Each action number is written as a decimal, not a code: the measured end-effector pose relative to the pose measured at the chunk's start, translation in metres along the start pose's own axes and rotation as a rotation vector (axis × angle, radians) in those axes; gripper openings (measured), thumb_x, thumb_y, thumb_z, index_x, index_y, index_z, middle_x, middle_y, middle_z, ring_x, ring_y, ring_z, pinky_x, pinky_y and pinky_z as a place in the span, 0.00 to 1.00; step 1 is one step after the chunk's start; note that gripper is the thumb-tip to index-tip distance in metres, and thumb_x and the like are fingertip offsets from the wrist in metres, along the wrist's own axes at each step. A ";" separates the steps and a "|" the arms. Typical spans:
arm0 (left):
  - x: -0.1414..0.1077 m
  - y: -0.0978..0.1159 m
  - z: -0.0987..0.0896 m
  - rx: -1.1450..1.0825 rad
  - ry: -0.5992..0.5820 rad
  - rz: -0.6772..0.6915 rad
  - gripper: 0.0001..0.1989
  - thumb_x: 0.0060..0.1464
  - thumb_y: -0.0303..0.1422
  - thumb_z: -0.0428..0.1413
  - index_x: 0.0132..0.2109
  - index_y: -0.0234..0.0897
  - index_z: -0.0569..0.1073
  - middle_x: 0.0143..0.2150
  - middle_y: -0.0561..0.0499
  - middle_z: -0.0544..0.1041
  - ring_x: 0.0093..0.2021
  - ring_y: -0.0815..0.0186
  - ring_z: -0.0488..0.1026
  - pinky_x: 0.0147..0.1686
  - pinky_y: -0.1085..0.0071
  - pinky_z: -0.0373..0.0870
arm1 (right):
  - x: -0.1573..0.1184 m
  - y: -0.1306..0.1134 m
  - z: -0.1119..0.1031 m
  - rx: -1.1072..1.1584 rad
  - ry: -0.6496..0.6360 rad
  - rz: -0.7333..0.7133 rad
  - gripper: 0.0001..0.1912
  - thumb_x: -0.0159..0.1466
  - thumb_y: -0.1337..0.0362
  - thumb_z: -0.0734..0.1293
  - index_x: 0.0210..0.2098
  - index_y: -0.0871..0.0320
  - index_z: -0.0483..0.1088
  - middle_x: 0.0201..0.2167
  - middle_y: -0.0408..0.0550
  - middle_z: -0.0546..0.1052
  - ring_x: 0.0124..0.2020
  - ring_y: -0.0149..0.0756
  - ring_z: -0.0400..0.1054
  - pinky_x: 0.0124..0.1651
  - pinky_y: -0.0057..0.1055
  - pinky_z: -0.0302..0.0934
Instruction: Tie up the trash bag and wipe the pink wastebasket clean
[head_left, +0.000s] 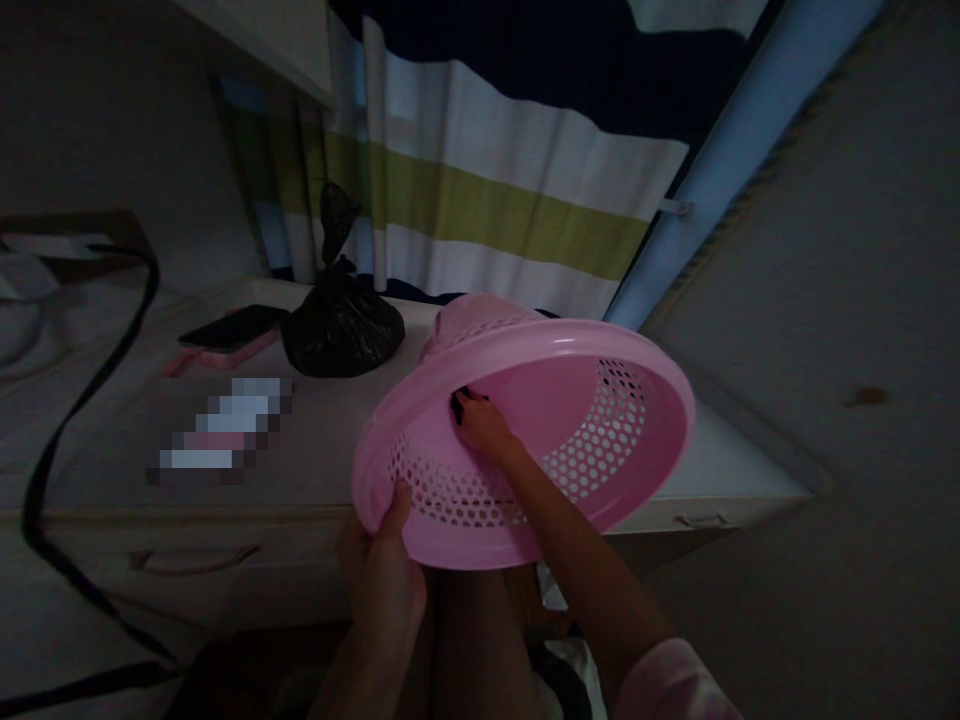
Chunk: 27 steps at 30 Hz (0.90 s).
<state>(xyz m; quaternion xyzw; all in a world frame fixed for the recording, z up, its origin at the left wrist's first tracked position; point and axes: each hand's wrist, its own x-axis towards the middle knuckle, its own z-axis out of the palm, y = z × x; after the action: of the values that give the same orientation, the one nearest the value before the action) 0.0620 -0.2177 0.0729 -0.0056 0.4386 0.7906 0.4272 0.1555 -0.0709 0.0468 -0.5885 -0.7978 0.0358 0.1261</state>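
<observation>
A pink plastic basket (630, 350) with rows of round holes is tipped over the front edge of the counter, its mouth turned toward me. My left hand (382, 560) grips its rim at the lower left, thumb on the inner side. My right hand (484, 420) reaches inside the basket, fingers closed on a small black thing (457, 404) against the inner wall. Most of that black thing is hidden by the fingers, and I cannot make out its kind.
On the white counter (322, 460) stands a tied black plastic bag (341, 325). Left of it lies a dark phone (229, 328) on something pink. A striped curtain (517, 190) hangs behind. A black strap (56, 450) crosses the left side. Drawer handles (195, 560) are below.
</observation>
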 end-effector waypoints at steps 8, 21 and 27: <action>0.004 -0.002 -0.003 0.007 -0.025 0.011 0.10 0.36 0.22 0.61 0.32 0.32 0.74 0.31 0.50 0.76 0.37 0.64 0.74 0.44 0.60 0.70 | -0.045 -0.020 -0.014 -0.028 -0.081 -0.164 0.21 0.62 0.72 0.55 0.54 0.65 0.61 0.48 0.63 0.70 0.43 0.42 0.69 0.45 0.35 0.62; 0.005 0.001 -0.003 -0.012 -0.046 -0.030 0.11 0.38 0.21 0.60 0.34 0.34 0.75 0.32 0.50 0.77 0.34 0.68 0.74 0.45 0.61 0.69 | -0.003 -0.037 0.000 0.509 0.170 -0.241 0.26 0.56 0.76 0.58 0.54 0.62 0.62 0.49 0.52 0.71 0.48 0.36 0.67 0.53 0.32 0.58; 0.007 -0.001 -0.007 -0.004 -0.070 -0.018 0.10 0.39 0.22 0.61 0.34 0.34 0.75 0.32 0.49 0.78 0.38 0.66 0.74 0.47 0.62 0.68 | 0.031 -0.014 0.014 0.364 0.112 -0.141 0.22 0.56 0.76 0.57 0.51 0.65 0.64 0.46 0.57 0.72 0.47 0.39 0.67 0.51 0.33 0.59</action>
<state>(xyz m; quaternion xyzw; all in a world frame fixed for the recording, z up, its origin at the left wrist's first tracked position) 0.0557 -0.2177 0.0657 0.0172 0.4219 0.7871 0.4496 0.1302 -0.0449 0.0413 -0.4997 -0.8091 0.1378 0.2768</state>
